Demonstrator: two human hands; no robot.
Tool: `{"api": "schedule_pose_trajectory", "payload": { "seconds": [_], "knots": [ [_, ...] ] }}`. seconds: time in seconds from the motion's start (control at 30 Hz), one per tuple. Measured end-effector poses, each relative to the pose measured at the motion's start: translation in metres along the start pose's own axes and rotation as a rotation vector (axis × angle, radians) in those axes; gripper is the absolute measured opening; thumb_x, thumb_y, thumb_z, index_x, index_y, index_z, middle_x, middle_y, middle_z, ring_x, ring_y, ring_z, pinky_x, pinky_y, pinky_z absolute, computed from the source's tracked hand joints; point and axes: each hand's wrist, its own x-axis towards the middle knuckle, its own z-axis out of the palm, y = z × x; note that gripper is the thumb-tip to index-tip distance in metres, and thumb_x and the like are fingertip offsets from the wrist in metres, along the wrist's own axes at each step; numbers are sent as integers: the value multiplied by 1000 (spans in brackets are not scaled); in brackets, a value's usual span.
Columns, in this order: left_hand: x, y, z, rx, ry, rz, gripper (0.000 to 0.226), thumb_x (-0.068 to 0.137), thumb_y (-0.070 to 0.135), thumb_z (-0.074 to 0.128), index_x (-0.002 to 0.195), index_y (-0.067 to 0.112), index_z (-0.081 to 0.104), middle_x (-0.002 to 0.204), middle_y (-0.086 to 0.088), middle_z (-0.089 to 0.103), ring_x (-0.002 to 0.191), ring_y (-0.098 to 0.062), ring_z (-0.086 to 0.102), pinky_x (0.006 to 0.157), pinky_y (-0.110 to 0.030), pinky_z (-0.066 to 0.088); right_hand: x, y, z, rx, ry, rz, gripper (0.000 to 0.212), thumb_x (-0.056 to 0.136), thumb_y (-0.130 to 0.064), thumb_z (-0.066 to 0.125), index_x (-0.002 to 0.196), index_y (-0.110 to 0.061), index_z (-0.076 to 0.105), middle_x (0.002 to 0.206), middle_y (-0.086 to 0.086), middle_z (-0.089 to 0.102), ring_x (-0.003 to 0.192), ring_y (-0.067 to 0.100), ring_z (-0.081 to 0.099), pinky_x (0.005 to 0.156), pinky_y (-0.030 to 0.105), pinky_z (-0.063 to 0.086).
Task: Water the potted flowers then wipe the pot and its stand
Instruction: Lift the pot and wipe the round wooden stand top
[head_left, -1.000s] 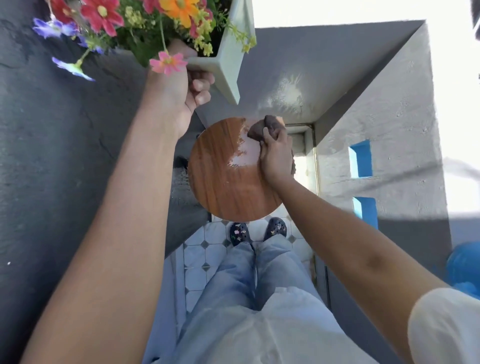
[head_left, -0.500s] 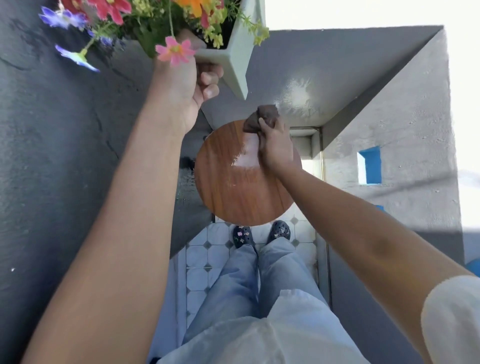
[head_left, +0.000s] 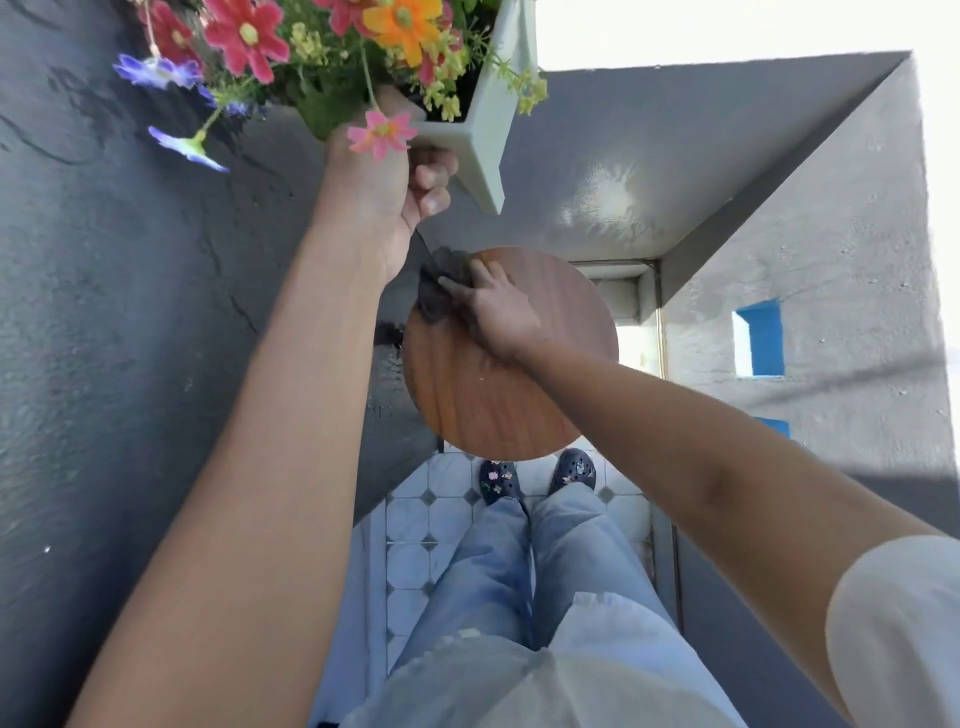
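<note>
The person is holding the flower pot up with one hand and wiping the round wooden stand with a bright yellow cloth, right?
Almost. The cloth is dark, brownish-grey, not bright yellow; the head view shows it bunched under the right hand at the stand's far left edge. The rest holds: the left hand holds the flower pot up above the round wooden stand.

Harsh daylight blows out the upper right of the frame to white. Glare spots shine on the grey ledge (head_left: 613, 197). Left side sits in shadow; wide-angle bending stretches the edges.
</note>
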Motion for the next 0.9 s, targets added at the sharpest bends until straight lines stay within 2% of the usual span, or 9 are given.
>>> {"api": "schedule_pose_trajectory", "payload": {
  "seconds": [0.07, 0.13, 0.37, 0.47, 0.57, 0.63, 0.7, 0.83, 0.9],
  "knots": [
    [-1, -1, -1, 5, -2, 4, 26, 95, 7, 34, 70, 8, 43, 56, -11, 50, 40, -11, 36, 38, -22, 25, 8, 17, -7, 105, 155, 314, 46, 98, -21, 49, 143, -30, 51, 129, 11, 48, 121, 33, 42, 94, 47, 48],
    [-1, -2, -1, 8, -1, 5, 27, 95, 7, 33, 71, 8, 44, 55, -10, 50, 39, -11, 36, 38, -22, 25, -1, 8, -6, 145, 190, 377, 42, 99, -22, 48, 140, -29, 54, 129, 12, 48, 119, 34, 41, 90, 48, 49],
    [-5, -12, -6, 35, 0, -7, 29, 94, 9, 33, 67, 9, 44, 58, -10, 49, 39, -10, 35, 38, -22, 25, -130, -13, 44, 73, -132, -503, 34, 98, -31, 57, 132, -27, 64, 115, 7, 55, 97, 24, 47, 75, 37, 51],
    [-10, -24, -10, 36, -6, -16, 27, 94, 9, 35, 67, 10, 42, 61, -11, 48, 38, -10, 35, 38, -22, 25, -131, 33, 29, 68, 0, -318, 33, 100, -29, 50, 128, -29, 67, 115, 8, 57, 102, 28, 51, 81, 40, 52],
    [-18, -41, -15, 30, 4, -49, 24, 94, 10, 36, 71, 10, 43, 64, -12, 47, 37, -8, 37, 38, -21, 25, -112, 72, 0, 110, 219, 171, 31, 95, -24, 59, 124, -24, 70, 115, 14, 58, 107, 36, 53, 83, 46, 54],
    [-23, -54, -17, 43, 17, -68, 23, 95, 11, 36, 74, 9, 45, 64, -12, 48, 37, -8, 38, 38, -21, 25, -107, 75, -6, 142, 281, 380, 30, 94, -21, 61, 122, -23, 71, 113, 15, 58, 106, 37, 52, 82, 44, 53],
    [-30, -67, -18, 35, 31, -85, 23, 95, 10, 36, 73, 9, 45, 65, -13, 47, 36, -8, 38, 38, -21, 25, -117, 59, 2, 119, 284, 376, 32, 91, -16, 64, 121, -22, 72, 111, 15, 59, 103, 37, 53, 81, 43, 53],
    [-46, -93, -20, 45, 39, -97, 27, 95, 7, 34, 70, 9, 45, 66, -13, 46, 37, -8, 36, 40, -22, 23, -179, 19, 33, 119, 103, 42, 38, 87, -12, 69, 123, -24, 71, 116, 11, 61, 97, 29, 53, 79, 38, 54],
    [-54, -106, -20, 82, 54, -113, 30, 95, 7, 34, 69, 8, 48, 65, -12, 47, 38, -9, 35, 42, -24, 23, -205, 10, 41, 164, 48, 22, 39, 86, -10, 71, 122, -27, 72, 116, 6, 60, 99, 26, 53, 78, 36, 54]
  ]
}}
